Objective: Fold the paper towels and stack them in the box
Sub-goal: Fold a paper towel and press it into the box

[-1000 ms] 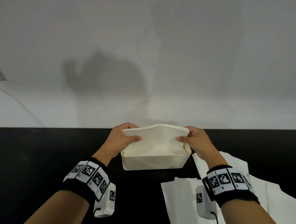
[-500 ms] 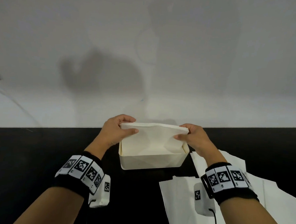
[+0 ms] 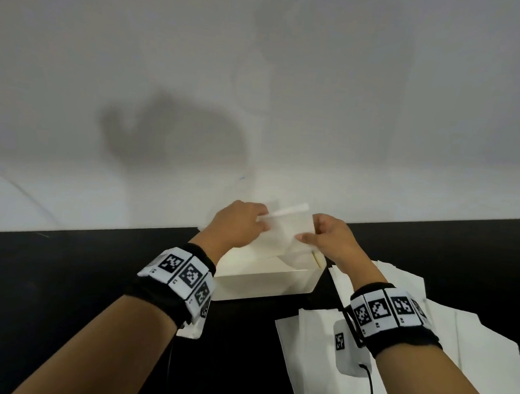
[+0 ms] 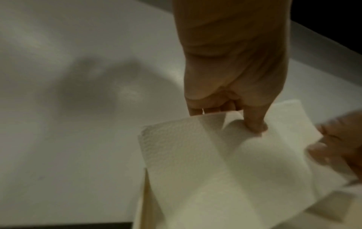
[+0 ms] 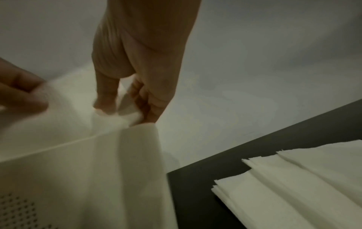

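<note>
A white paper towel [image 3: 287, 230] hangs folded between both hands, just above the open white box [image 3: 263, 284] at the table's far edge. My left hand [image 3: 262, 224] pinches the towel's left end, thumb in front and fingers behind, as the left wrist view shows [image 4: 231, 119]. My right hand [image 3: 306, 237] pinches the right end between thumb and fingers [image 5: 125, 111]. The towel [image 4: 215, 170] bends along a vertical crease, and its lower part [image 5: 141, 155] drapes into the box. The inside of the box is mostly hidden by the towel and hands.
Several loose unfolded paper towels [image 3: 304, 365] lie spread on the black table [image 3: 67, 277] to the right of the box, also in the right wrist view [image 5: 293, 186]. A white wall [image 3: 257, 106] rises directly behind the box.
Both hands have moved toward each other, bringing the towel's two ends close together. The towel, held spread wide over the box before, is now narrower and doubled over.
</note>
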Demonstrator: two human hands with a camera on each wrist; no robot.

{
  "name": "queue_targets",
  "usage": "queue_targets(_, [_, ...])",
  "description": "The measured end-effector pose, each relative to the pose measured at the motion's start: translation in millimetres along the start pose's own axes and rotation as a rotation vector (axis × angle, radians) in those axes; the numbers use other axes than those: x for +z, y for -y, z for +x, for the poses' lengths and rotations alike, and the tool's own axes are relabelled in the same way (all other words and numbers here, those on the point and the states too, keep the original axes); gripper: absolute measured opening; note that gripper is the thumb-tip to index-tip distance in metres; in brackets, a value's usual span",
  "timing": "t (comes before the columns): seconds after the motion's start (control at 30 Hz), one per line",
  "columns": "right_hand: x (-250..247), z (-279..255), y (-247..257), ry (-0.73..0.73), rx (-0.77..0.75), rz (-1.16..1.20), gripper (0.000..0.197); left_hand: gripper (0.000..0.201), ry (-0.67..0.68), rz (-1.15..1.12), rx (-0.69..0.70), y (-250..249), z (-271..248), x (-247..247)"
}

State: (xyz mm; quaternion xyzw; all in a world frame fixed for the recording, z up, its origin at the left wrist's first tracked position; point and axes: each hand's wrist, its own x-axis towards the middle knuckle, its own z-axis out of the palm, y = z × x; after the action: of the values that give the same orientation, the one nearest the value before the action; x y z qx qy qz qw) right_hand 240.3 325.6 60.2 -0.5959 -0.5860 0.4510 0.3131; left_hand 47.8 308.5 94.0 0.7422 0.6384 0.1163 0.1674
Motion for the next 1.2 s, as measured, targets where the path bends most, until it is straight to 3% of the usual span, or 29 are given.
queue_targets(0.1, [-5.1,-6.0,4.6,-0.01,0.002,0.18,0.066,0.024,-0.206,-0.501,-0.111,5.1,-1.7,-12.5])
queue_targets(0.2, [0.2,-8.2,10.4,0.088,0.024,0.215,0.076,0.013,-0.267,-1.138,-0.257,-1.4,-4.4,-12.6])
queue_targets(0.33, [10.2,-9.3,14.0,0.122,0.03,0.133,0.043,0.008,-0.279,-1.625,-0.27,-3.0,-8.4,-0.5])
queue_targets(0.47, [1.2,-7.6,11.0,-0.001,0.03,0.21,0.034,0.016,-0.334,-1.773,-0.186,9.4,-18.4,8.5])
queue_targets(0.6, [-15.2,-3.2,0.4,-0.081,0.023,0.216,0.027,0.026,-0.405,-1.565,-0.199,39.1,-32.7,0.8])
queue_targets(0.83, [-9.7,-5.6,-5.7,0.013,0.006,0.037,0.03,0.028,-0.142,-0.706,-0.234,59.3,-49.7,17.8])
queue_targets(0.93, [-8.9,-5.1,-2.1,0.0,-0.002,-0.06,0.029,0.022,-0.159,-0.588,-0.243,54.3,-45.9,18.6])
queue_targets(1.1, [-7.8,-1.9,10.2,-0.149,-0.019,0.024,0.054,0.053,-0.29,-0.587,-0.317,44.3,-38.0,5.9])
queue_targets(1.2, [-1.0,-0.1,9.2,-0.14,-0.028,-0.153,0.064,0.069,-0.203,-0.282,-0.379,40.4,-37.4,9.7])
